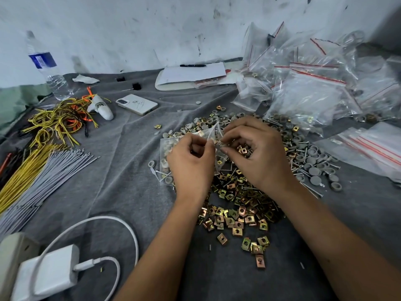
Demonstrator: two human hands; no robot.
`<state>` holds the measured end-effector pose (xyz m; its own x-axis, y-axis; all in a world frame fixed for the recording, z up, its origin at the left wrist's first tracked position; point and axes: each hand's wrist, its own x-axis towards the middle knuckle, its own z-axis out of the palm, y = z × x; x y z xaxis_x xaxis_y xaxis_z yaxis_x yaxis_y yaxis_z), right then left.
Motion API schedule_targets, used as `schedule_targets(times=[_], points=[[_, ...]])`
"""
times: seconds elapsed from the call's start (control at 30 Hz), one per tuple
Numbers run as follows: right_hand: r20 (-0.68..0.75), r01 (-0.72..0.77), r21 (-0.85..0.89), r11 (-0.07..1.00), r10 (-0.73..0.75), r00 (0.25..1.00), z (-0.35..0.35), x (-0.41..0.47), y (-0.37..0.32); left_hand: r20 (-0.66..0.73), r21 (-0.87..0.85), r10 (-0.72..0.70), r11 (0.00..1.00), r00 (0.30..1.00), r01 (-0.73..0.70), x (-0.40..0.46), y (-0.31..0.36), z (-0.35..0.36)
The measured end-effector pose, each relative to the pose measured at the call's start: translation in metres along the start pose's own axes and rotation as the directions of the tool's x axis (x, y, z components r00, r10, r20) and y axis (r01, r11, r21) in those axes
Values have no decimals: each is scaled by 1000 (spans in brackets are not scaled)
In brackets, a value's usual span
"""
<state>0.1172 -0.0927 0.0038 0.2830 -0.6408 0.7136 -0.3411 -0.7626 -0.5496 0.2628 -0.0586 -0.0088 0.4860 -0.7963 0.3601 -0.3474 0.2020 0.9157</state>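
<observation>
A broad strip of bare grey cloth runs from the phone down to the charger cable. It lies open between the straight wire bundle and the left hand. The small clear bag, pinched by the left hand and the right hand, fills the gap between them. Around and beyond the hands, the pile of clip nuts, the grey caps and screws and the heap of zip bags block the way. Flat bags close the right edge. Bare cloth shows between the forearms, dotted with stray nuts
</observation>
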Motion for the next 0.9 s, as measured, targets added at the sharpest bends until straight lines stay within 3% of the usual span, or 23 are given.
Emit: schedule_targets(times=[0.17, 0.47, 0.53, 0.73, 0.9], points=[[-42, -31, -33, 999, 29, 999, -2, 1, 0, -32, -4, -12, 1000, 999, 12, 1, 0, 1], [-291, -369, -261, 892, 291, 911, -28, 3, 28, -54, -13, -20, 1000, 998, 19, 1, 0, 0], [-242, -391, -340, 855, 322, 915, -31, 3, 32, -52, -20, -26, 999, 998, 25, 0, 1, 0], [136, -321, -580, 749, 477, 868, -26, 1, 30, -53, -27, -35, 999, 998, 34, 1, 1, 0], [212, -279, -580, 765, 473, 855, -26, 1, 28, -53, -26, -40, 999, 998, 39, 1, 2, -1]])
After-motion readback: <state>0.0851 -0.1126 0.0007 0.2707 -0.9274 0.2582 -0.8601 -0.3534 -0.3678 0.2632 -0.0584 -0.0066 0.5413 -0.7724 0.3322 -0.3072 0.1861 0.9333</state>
